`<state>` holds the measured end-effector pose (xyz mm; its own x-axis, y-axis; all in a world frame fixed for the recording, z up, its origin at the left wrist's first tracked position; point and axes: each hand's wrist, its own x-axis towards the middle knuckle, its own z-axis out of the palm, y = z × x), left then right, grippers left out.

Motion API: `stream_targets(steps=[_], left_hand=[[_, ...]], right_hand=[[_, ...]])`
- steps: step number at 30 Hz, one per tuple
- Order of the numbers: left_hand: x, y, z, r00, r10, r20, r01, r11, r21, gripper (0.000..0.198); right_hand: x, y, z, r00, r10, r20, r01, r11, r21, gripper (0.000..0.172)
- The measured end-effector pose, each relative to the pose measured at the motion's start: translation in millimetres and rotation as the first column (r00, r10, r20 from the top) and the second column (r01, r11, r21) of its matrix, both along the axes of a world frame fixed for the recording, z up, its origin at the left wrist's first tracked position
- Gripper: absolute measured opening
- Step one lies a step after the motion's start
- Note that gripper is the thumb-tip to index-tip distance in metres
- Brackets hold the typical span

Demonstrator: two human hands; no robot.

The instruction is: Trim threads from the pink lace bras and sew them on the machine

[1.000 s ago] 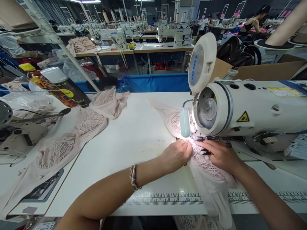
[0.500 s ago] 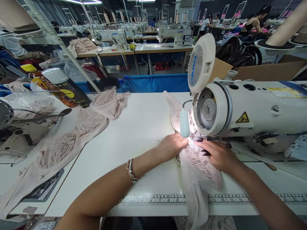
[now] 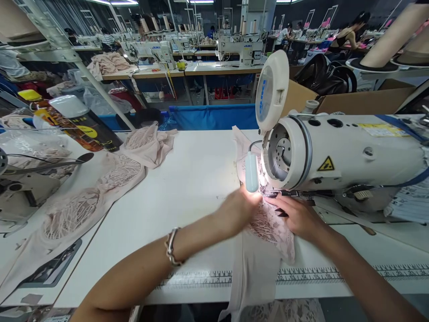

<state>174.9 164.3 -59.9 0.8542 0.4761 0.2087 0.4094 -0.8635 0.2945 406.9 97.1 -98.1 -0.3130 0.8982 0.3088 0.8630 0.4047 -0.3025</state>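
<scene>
A pale pink lace garment piece [image 3: 273, 232] lies under the sewing machine [image 3: 338, 152], with its plain fabric band [image 3: 254, 268] hanging over the table's front edge. My left hand [image 3: 239, 208] is over the garment's left side, just below the small lit lamp [image 3: 251, 172]; motion smears its fingers. Beside the needle area, my right hand [image 3: 298, 217] rests on the lace with its index finger stretched out. Two short black points jut from under its curled fingers, looking like thread snips [image 3: 281, 213]. The lamp and my fingers hide the stitching spot.
More lace pieces [image 3: 72, 214] run along the left. A spray can [image 3: 89, 123] leans behind them near another machine [image 3: 27, 183]. A printed ruler [image 3: 311, 275] follows the front edge. A cardboard box [image 3: 365, 100] stands behind the machine; other people work farther back.
The disc in the machine's open end, blurred before, now shows sharply. The hanging band has swung left and spread. My left hand has become smeared by motion; my right hand stays on the lace.
</scene>
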Motion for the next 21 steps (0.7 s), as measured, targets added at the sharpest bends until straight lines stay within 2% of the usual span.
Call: stream_targets(steps=[1,3,5,7,9,13,18,21], left_hand=[[5.2,-13.3,-3.6,0.999,0.021,-0.024,-0.021,1.0,0.01,0.029],[14.0,-35.5,-12.3,0.996,0.036,-0.08,-0.025,0.992,0.126,0.028],[18.1,-45.8,-19.1,0.99,0.021,-0.138,0.008,0.979,0.205,0.034],[17.3,-43.9,-22.0,0.986,-0.017,-0.165,0.046,0.983,0.178,0.026],[13.9,-35.4,-22.7,0.99,-0.058,-0.127,0.073,0.99,0.118,0.017],[8.9,-22.9,-24.4,0.992,-0.105,-0.065,0.112,0.987,0.111,0.016],[8.7,-21.5,-28.4,0.993,-0.105,-0.053,0.111,0.984,0.138,0.02],[7.5,-18.9,-29.8,0.989,-0.142,-0.046,0.147,0.982,0.116,0.024]], right_hand=[[1.3,0.3,-1.1,1.0,0.004,-0.018,-0.004,1.0,-0.007,0.056],[4.5,0.4,-2.7,0.999,-0.003,-0.04,0.002,1.0,-0.016,0.054],[8.2,-0.2,-4.0,0.998,-0.025,-0.05,0.025,1.0,-0.013,0.051],[11.6,-1.4,-5.6,0.998,-0.023,-0.054,0.025,0.999,0.03,0.044],[13.7,-2.9,-7.8,0.999,0.001,-0.048,0.003,0.997,0.079,0.039],[11.9,-4.3,-8.1,1.0,0.0,-0.028,0.004,0.989,0.145,0.035],[5.9,-1.1,5.9,0.968,0.214,0.134,-0.237,0.953,0.187,0.036],[3.2,-0.5,11.3,0.96,0.239,0.149,-0.271,0.928,0.256,0.035]])
